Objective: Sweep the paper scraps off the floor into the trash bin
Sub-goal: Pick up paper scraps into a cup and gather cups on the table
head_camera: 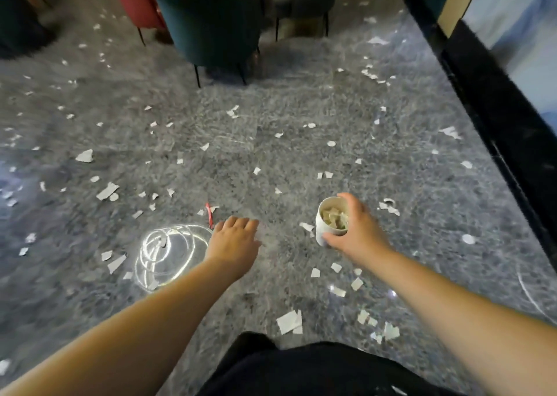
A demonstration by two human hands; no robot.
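Right hand grasps a white paper cup, fingers curled round its wall; cup holds torn scraps and is tilted toward the viewer. Left hand is stretched out palm down over the grey floor, fingers released and loosely spread. Paper scraps lie scattered near and far. Red scrap sits just beyond the left hand. Teal chair stands far centre.
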